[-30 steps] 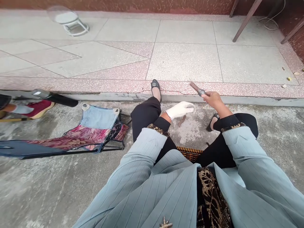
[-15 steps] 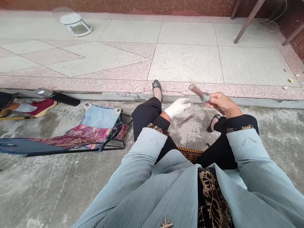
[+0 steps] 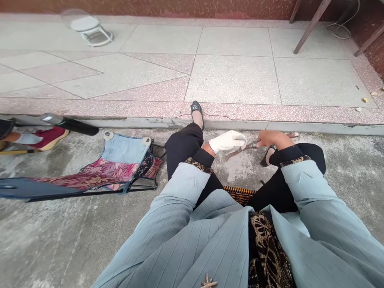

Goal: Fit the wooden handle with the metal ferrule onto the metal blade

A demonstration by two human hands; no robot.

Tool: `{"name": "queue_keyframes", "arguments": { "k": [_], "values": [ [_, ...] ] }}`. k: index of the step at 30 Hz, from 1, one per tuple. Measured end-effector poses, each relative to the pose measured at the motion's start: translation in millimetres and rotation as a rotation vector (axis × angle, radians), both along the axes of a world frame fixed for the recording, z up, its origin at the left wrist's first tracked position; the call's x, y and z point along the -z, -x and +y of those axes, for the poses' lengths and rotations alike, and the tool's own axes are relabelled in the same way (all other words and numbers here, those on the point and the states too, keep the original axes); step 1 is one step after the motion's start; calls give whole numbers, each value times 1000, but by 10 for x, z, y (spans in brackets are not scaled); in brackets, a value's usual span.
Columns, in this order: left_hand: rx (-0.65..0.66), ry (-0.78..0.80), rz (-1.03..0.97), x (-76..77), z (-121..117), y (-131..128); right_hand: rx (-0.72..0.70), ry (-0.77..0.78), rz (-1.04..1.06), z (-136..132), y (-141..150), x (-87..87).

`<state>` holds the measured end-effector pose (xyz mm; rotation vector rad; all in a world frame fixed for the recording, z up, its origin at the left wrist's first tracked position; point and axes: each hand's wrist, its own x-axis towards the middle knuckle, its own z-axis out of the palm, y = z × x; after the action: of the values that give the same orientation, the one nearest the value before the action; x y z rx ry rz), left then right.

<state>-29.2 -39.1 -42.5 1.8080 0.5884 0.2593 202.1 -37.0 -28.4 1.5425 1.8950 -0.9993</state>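
Knife (image 3: 240, 149) blade is lying low over the rough grey concrete floor (image 3: 60, 236), in front of a raised step of pink and grey terrazzo tiles (image 3: 234, 76). Right hand (image 3: 271, 139) is wrapping its grip tight around the wooden handle, blade pointing left. Left hand (image 3: 227, 141), gloved in white, is curling loosely, fingertips touching the blade's top. A folded fabric chair (image 3: 99, 168) is lying to the left.

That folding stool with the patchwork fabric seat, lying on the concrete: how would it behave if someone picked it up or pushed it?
The folding stool lies collapsed on its side, so it probably cannot tip further. Its cloth seat sags between thin dark frame tubes, so the fabric would likely flop while the frame stays stiff. It looks fairly light for its size. Pushed over the rough concrete, it would probably scrape, not roll.
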Motion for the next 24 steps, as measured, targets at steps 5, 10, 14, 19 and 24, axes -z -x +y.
{"name": "queue_keyframes", "arguments": {
  "k": [5,10,14,19,24],
  "values": [
    [-146,-167,108,13,76,11,-156,450,345,-127,71,12],
    [-268,-235,94,63,131,-17,131,234,926,-145,-42,-154],
    [-222,-46,4,117,78,-53,722,-328,1288,-37,-216,-196],
    [-230,40,-5,135,-8,-84,887,-641,818,143,-284,-7],
    [-258,103,-28,15,-6,-18,435,-447,165,160,-211,85]
  ]
}}
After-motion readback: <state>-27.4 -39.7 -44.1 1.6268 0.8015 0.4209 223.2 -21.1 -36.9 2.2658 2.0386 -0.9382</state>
